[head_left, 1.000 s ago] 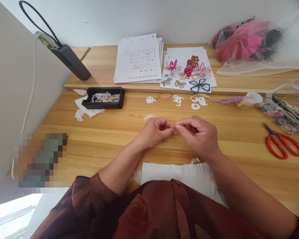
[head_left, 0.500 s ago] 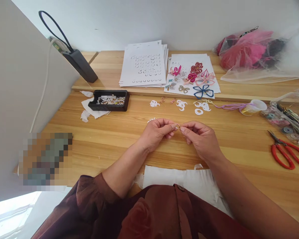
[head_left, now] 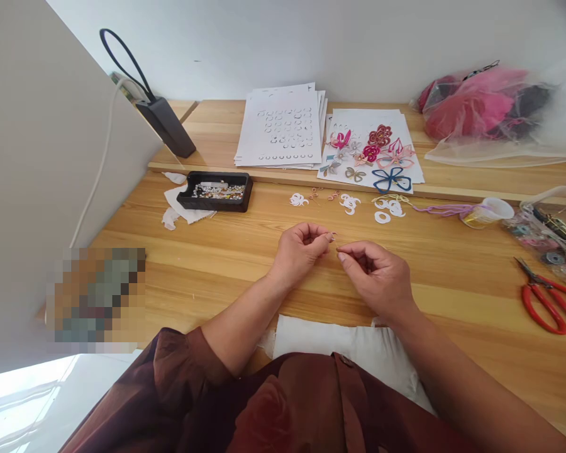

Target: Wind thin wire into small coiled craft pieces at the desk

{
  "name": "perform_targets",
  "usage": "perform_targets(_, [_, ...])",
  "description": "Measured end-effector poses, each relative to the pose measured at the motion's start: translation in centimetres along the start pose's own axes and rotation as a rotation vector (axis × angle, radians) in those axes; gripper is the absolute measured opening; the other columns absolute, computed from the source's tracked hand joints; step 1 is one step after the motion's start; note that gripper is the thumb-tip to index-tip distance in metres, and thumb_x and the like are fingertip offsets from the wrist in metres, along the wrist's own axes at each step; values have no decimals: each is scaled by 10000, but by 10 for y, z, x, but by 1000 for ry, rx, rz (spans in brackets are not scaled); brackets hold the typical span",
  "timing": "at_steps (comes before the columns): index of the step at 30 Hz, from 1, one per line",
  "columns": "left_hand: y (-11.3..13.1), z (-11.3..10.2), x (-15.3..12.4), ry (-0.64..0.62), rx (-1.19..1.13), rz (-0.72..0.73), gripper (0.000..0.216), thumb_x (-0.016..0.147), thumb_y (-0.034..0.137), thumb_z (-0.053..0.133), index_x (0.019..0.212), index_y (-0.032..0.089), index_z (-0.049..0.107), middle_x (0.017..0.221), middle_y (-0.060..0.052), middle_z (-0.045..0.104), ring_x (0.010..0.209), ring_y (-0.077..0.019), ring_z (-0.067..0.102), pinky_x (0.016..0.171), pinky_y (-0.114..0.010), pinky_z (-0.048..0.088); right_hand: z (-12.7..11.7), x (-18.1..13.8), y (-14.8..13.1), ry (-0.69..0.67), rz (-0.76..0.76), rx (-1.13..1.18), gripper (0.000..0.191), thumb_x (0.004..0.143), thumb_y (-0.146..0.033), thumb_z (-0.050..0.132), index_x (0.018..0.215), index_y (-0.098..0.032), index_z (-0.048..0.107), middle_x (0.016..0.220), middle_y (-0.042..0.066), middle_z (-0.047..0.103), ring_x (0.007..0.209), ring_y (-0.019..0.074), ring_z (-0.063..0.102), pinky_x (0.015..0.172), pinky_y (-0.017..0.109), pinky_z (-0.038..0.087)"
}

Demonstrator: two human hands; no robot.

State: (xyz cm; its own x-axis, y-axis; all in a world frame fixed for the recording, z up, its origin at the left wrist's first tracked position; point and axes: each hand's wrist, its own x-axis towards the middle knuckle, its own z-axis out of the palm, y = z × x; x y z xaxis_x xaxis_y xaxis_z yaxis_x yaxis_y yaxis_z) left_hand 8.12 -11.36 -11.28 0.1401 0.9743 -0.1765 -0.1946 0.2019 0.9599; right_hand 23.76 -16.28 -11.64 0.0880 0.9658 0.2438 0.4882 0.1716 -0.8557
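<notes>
My left hand (head_left: 302, 250) is closed in a pinch on a small curved white-and-pink piece (head_left: 332, 236), mostly covered by the fingertips. Just to the right and slightly lower, my right hand (head_left: 380, 274) pinches what looks like a thin strand at its fingertips, too fine to see clearly. The two hands are a small gap apart, above the wooden table. Beyond them lie white paper crescents (head_left: 349, 204), a white paper ring (head_left: 382, 217) and small pinkish curled pieces (head_left: 334, 195).
Thread-wrapped flowers (head_left: 391, 180) lie on paper on the raised back ledge, beside cut-out sheets (head_left: 278, 129). A black tray (head_left: 217, 204) of beads stands at left. Red-handled pliers (head_left: 542, 308) lie right, near purple thread (head_left: 446, 209) and a plastic cup (head_left: 497, 208).
My hands have drawn slightly apart; the right has moved down and to the right, away from the piece in my left. The whole view has shifted a little.
</notes>
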Motion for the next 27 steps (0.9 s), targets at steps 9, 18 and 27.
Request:
perform_targets(9, [4,-4,-2,-134,238,56,151,754,282,725,766,149,654,712,-1,649,610,-86,537,583,-209,413,-11,2,-7,54,-344,-304,75,894,-203,654,909,-230,722,696,5,649,641,157,597,644,304,465])
perform_targets(18, [9,-6,-6,-341,211,-136,186,736,287,751,778,143,642,641,17,597,531,-65,481,520,-201,353,-14,11,-2,10,45,62,60,822,-283,746,821,-223,747,688,-2,682,594,132,561,579,284,448])
perform_targets(27, [9,-9,-4,-352,-14,-142,270,745,367,814,816,130,706,733,-9,663,621,-67,538,622,-214,419,-11,19,0,-76,390,478,233,715,-387,829,736,-192,702,573,-34,602,448,67,422,437,233,326])
